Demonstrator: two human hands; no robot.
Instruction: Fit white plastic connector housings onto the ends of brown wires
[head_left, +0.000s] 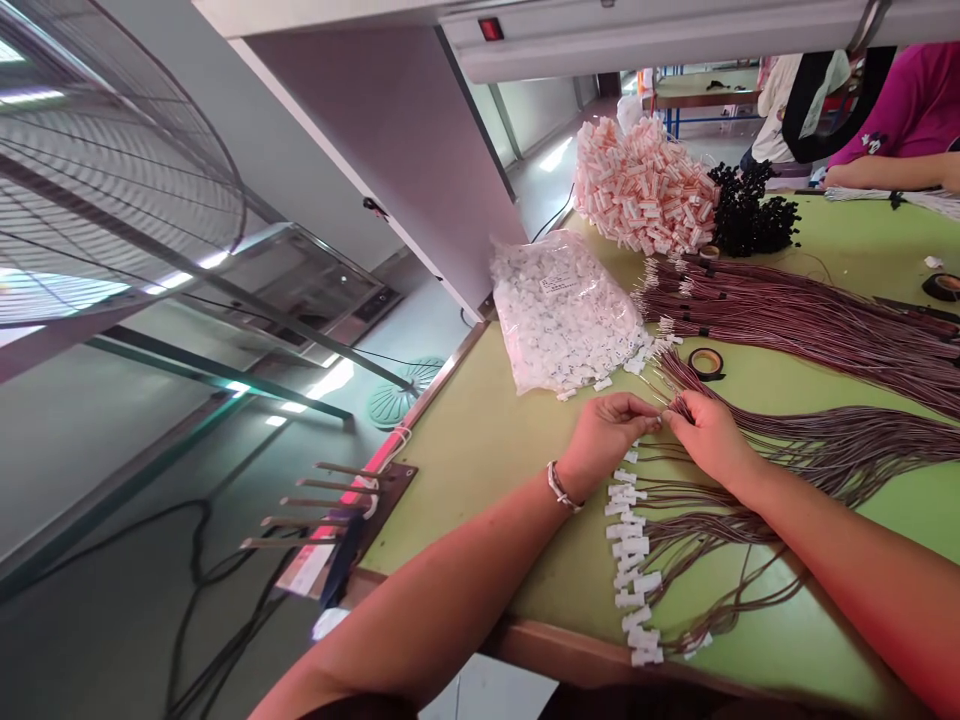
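Observation:
My left hand (611, 430) pinches a small white piece, apparently a connector housing, between thumb and fingertips. Almost touching it, my right hand (705, 432) is closed around thin brown wires; their bare metal-tipped ends stick out beyond the fingers. Beneath my hands, a column of white connector housings (630, 545) lies along the table, with brown wires running out of them to the right. Beyond my fingers rests a clear plastic bag (562, 310) full of white housings, some loose at its mouth. A loose wire bundle (840, 440) stretches right from my right hand.
Behind lie a pile of pinkish-white connectors (645, 190), black small parts (754, 210), a thick wire bundle (795, 310) and a tape roll (705, 363). A pronged metal rack (322, 510) sits at the left table edge. A fan (112, 150) stands left; a co-worker's sleeve (900, 110) shows far right.

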